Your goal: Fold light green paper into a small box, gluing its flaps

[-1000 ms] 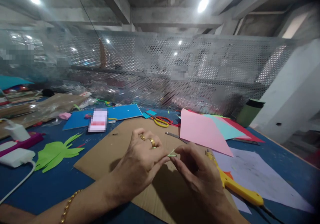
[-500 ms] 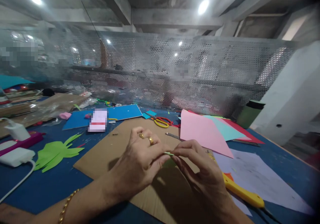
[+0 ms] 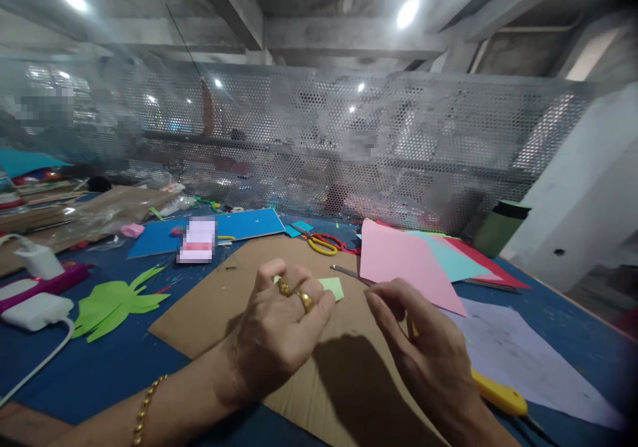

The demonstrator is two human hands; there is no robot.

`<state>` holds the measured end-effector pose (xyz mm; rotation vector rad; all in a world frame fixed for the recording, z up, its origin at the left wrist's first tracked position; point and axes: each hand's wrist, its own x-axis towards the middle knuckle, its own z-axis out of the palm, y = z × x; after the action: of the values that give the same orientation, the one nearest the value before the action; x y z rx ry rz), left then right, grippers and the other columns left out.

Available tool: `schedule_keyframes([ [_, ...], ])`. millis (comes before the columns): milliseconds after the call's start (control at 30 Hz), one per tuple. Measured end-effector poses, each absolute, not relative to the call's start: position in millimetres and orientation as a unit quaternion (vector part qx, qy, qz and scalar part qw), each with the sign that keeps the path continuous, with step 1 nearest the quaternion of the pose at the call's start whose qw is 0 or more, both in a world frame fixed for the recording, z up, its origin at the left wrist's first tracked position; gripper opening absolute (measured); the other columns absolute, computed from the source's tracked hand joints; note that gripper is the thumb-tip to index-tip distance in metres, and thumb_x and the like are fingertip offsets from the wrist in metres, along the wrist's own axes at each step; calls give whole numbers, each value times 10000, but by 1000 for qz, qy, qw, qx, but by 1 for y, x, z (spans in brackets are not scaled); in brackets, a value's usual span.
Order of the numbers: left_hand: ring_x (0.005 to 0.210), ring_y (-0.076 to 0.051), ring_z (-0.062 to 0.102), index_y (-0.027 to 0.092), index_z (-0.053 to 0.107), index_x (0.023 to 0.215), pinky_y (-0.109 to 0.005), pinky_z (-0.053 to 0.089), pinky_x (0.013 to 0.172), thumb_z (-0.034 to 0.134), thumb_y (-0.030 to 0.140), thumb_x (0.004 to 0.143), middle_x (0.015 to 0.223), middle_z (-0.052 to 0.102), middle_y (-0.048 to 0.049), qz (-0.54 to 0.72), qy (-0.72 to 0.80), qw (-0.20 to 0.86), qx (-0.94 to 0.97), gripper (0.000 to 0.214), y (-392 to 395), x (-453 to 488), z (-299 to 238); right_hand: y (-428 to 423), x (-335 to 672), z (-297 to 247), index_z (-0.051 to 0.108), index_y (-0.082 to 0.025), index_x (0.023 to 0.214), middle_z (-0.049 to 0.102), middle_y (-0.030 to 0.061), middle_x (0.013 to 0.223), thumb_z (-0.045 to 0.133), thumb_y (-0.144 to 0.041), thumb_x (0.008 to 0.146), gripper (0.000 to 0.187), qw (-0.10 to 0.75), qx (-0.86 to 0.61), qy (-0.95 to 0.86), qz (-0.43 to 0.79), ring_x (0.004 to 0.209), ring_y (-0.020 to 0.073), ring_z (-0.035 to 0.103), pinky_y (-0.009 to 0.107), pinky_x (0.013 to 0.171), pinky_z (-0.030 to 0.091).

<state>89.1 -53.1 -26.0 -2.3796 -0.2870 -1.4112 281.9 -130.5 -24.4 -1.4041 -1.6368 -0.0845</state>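
A perforated screen (image 3: 299,128) backs the blue tabletop (image 3: 129,374). In the head view, the left hand (image 3: 284,331) is closed in a pinch on a small pale-green slip (image 3: 333,288), held over the cardboard (image 3: 224,301). The right hand (image 3: 423,347) is curled beside it, apart from the slip; its thumb and index tips meet or nearly do, I cannot tell which, and nothing shows between them.

The step in hand looks like working the slip with the fingertips. Any two-handed work on it would call for a light right-hand pinch on its free edge, without creasing it, I judge.

Just beyond the hands lie a metal tool (image 3: 349,271), scissors (image 3: 321,244) and a pink sheet (image 3: 403,261). A yellow glue gun (image 3: 503,397) rests partly behind the right hand; a leafy green cutout (image 3: 107,304) lies to the left.

Of containers, a green flask (image 3: 501,230) stands at the far right, its contents hidden. Clear plastic wrap (image 3: 117,218) lies at the far left; what it holds, if anything, is unclear.
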Motion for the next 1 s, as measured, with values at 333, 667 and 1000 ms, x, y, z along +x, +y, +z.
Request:
schedule_keyframes([
  [333,890,-242,602,54,705,998,-393,361,899,504,109,920,870,711,-95,-454,-89,280,-841,223,-80,104,-47,-121,261,-57,471,-200,700,400,-36,588,522,-682,859,510,500,-513,-506,480,547,124,410,246,510,361],
  [667,1247,-284,481,204,630,1223,-455,325,1059,577,535,919,1308,597,-119,-406,-118,-60,-904,453,-53,77,-2,-134,284,-28,430,-189,639,351,-41,642,458,-563,956,491,300,-539,-723,312,601,110,336,239,523,273],
  [1000,627,-133,534,157,741,929,-226,328,513,485,563,930,713,628,0,-89,-243,-418,-871,479,-32,73,-7,-134,285,-28,416,-185,630,441,-49,605,464,-258,960,342,145,-573,-775,226,563,88,388,223,502,263],
])
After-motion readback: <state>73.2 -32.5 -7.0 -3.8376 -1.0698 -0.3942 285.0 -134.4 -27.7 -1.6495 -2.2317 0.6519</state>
